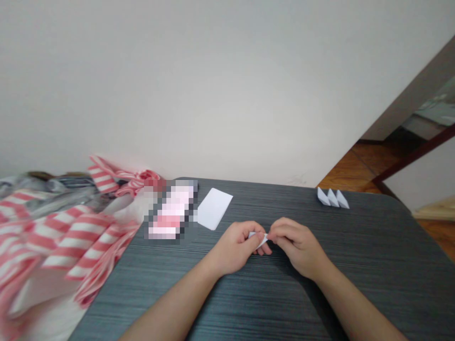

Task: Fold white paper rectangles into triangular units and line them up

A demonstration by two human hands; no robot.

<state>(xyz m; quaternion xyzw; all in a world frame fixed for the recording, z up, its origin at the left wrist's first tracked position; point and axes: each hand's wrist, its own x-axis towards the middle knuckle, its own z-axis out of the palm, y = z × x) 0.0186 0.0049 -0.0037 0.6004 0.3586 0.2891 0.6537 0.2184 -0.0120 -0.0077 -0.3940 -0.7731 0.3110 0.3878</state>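
Note:
Both my hands rest on a dark grey wood-grain table (373, 265) and meet at its middle. My left hand (238, 246) and my right hand (295, 244) are closed in a pinch on the same small folded white paper piece (262, 239), which shows only between the fingertips. A flat white paper rectangle (214, 208) lies just beyond my left hand. Three small folded white paper triangles (333, 198) stand in a row at the far right of the table.
Red-and-white striped cloth (67, 237) is heaped at the table's left side. A blurred pink-and-white object (172, 210) lies beside the paper rectangle. A pale wall (213, 94) rises behind the table; wooden floor (355, 170) shows at right.

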